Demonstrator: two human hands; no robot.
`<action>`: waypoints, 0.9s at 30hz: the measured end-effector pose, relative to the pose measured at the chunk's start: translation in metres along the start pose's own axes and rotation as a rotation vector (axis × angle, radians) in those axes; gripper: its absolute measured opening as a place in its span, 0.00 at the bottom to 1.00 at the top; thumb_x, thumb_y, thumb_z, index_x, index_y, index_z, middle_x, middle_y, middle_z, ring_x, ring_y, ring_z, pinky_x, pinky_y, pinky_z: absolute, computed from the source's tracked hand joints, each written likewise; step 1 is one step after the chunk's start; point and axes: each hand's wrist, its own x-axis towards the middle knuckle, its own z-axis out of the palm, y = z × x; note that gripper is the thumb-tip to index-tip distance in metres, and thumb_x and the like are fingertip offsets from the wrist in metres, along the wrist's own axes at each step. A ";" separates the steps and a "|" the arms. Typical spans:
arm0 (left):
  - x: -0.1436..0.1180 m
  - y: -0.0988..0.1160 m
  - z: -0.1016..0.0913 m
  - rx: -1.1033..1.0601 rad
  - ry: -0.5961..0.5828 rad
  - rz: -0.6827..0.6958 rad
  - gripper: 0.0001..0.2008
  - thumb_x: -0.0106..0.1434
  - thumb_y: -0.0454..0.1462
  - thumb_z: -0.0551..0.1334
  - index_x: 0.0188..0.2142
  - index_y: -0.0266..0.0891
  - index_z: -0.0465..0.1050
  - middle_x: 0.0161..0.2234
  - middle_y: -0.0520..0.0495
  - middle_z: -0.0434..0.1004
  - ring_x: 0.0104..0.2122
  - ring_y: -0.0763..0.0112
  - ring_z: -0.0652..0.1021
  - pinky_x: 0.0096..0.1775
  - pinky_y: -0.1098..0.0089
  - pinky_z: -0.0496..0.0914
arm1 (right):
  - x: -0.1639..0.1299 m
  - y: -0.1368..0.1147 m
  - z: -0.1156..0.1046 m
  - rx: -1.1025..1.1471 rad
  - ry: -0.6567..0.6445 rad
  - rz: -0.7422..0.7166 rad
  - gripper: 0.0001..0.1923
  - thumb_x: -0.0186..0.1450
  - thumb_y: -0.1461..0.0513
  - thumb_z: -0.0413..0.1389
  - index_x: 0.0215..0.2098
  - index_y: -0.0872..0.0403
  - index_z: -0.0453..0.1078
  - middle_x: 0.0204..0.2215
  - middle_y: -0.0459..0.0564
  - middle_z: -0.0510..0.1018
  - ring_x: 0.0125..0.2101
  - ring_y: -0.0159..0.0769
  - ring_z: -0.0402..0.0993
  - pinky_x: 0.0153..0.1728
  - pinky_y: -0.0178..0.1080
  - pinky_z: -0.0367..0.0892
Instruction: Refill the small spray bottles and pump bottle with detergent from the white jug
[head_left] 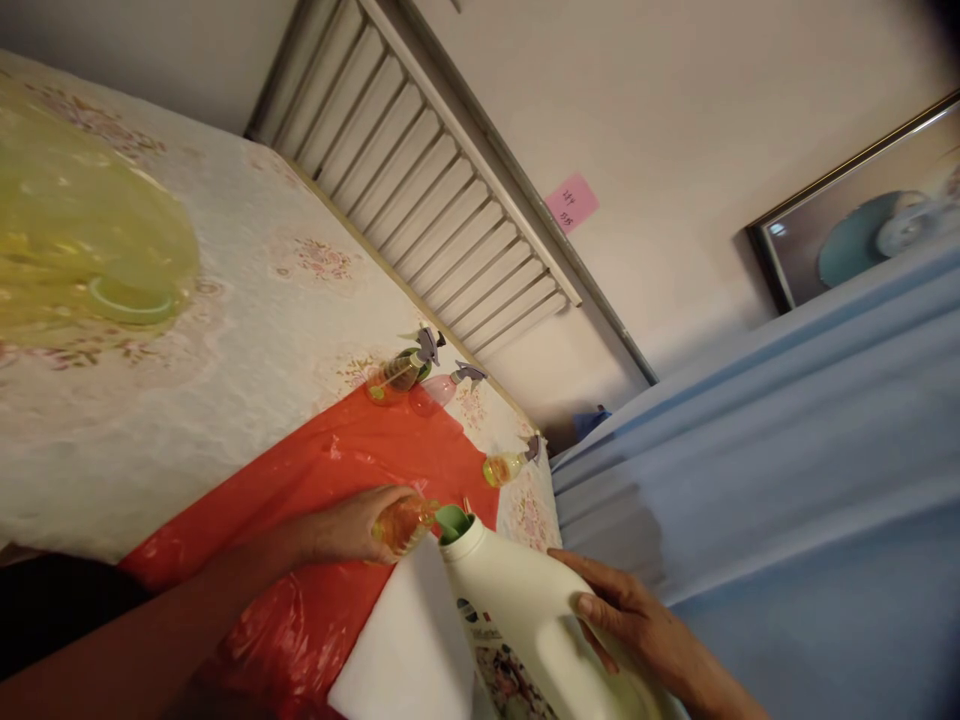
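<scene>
- The right hand point(637, 625) wraps the handle of a large white plastic jug with a printed label point(525, 620), fingers curled firmly around it; the jug tilts toward the left with its green spout point(452, 522) at the top.
- Beside the jug lies a white rectangular pad point(409, 640), its near end resting on the red plastic sheet point(390, 450).
- The left hand point(352, 525) is closed around a small clear bottle of orange liquid point(401, 522), holding its neck just beside the spout, nearly touching.
- A likely slip: the heavy jug tips too fast for so narrow a neck, and liquid overshoots onto the sheet or the fingers; a wet grip could then let the small bottle twist.
- Farther along the sheet's edge stand three small spray bottles with grey triggers point(405, 368), one apart at the right point(510, 465).
- Beyond, on the floral lace tablecloth point(247, 300), sits a translucent yellow plastic bag point(82, 240).
</scene>
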 end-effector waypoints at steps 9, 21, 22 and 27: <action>0.000 0.004 0.000 0.003 -0.003 -0.007 0.30 0.52 0.43 0.71 0.54 0.44 0.70 0.54 0.46 0.78 0.53 0.53 0.77 0.50 0.64 0.73 | 0.001 -0.009 0.002 -0.004 -0.012 -0.004 0.35 0.67 0.42 0.55 0.63 0.54 0.68 0.28 0.47 0.75 0.18 0.25 0.58 0.21 0.32 0.55; -0.001 0.009 0.000 -0.033 -0.013 -0.012 0.28 0.51 0.40 0.71 0.52 0.43 0.71 0.51 0.48 0.79 0.49 0.55 0.79 0.48 0.66 0.73 | 0.001 -0.002 0.000 -0.006 -0.010 -0.008 0.33 0.68 0.43 0.55 0.63 0.54 0.68 0.28 0.46 0.75 0.18 0.25 0.58 0.21 0.31 0.56; 0.000 0.008 0.000 -0.036 -0.014 -0.012 0.28 0.51 0.41 0.72 0.52 0.43 0.71 0.51 0.48 0.79 0.50 0.54 0.79 0.48 0.66 0.73 | 0.001 -0.002 -0.001 -0.004 -0.012 -0.009 0.33 0.68 0.43 0.55 0.63 0.54 0.68 0.28 0.46 0.76 0.18 0.25 0.58 0.21 0.31 0.56; 0.000 0.005 0.000 -0.034 -0.009 0.000 0.29 0.51 0.42 0.72 0.53 0.42 0.71 0.53 0.45 0.78 0.52 0.51 0.77 0.50 0.62 0.73 | 0.000 -0.003 -0.001 -0.009 -0.015 -0.011 0.33 0.68 0.43 0.54 0.63 0.54 0.68 0.28 0.46 0.76 0.18 0.25 0.58 0.21 0.32 0.55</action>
